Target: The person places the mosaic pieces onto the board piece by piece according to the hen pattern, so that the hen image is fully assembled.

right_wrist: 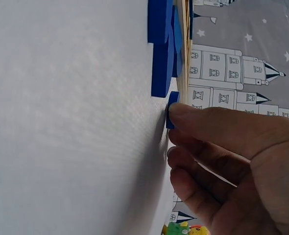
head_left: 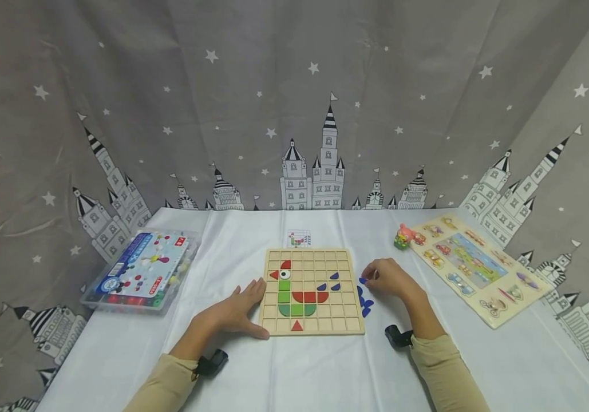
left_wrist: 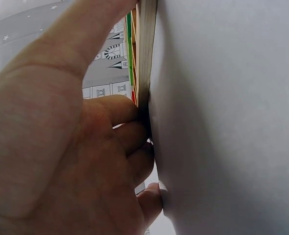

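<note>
A square wooden grid board (head_left: pixel 336 312) lies on the white table, with red, green, blue and white pieces set in a bird shape. My left hand (head_left: pixel 237 312) rests at the board's left edge, fingers spread and thumb near the lower left corner; the left wrist view shows its fingertips right at the board's side (left_wrist: pixel 145 63). Beyond the opposite edge, my right hand (head_left: pixel 389 277) pinches a small blue piece (right_wrist: pixel 171 117) between thumb and fingers. Several loose blue pieces (head_left: pixel 366 304) lie beside the board, just below that hand. A red triangle (head_left: pixel 296 326) sits in the bottom row.
A small picture card (head_left: pixel 299 238) with a bird pattern lies behind the board. To the left stands a clear plastic case (head_left: pixel 145 269) of coloured parts. At right are a wooden picture puzzle (head_left: pixel 479 266) and a small pink and green figurine (head_left: pixel 403 236).
</note>
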A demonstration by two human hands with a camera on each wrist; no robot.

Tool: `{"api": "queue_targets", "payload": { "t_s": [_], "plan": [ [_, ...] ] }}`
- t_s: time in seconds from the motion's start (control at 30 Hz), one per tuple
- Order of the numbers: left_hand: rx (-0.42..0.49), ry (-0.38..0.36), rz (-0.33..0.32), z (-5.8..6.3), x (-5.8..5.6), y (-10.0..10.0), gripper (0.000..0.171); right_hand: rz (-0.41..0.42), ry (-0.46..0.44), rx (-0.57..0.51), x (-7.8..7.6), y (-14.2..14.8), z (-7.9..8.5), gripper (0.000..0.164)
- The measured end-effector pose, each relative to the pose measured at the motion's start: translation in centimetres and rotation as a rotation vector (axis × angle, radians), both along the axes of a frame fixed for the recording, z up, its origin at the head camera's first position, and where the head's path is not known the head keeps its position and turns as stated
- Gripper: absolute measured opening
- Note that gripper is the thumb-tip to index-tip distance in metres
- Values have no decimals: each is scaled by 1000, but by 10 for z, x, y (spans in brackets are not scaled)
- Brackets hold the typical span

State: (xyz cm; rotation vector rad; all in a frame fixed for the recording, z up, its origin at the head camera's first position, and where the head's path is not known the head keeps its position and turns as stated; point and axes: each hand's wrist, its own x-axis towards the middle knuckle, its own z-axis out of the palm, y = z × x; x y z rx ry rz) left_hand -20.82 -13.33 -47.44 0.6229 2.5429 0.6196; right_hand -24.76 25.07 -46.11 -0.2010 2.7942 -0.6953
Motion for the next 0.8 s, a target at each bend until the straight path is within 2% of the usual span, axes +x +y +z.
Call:
{"api": "queue_targets", "payload": {
  "t_s": [0.43,0.8],
  "plan": [
    [-3,-11,6,1,-1,1,123,12,22,-39,-2,2,-5,20],
    [-15,-13,-1,1,-2,1,123,9,22,-1,-1,0,-2,17]
  ]
}}
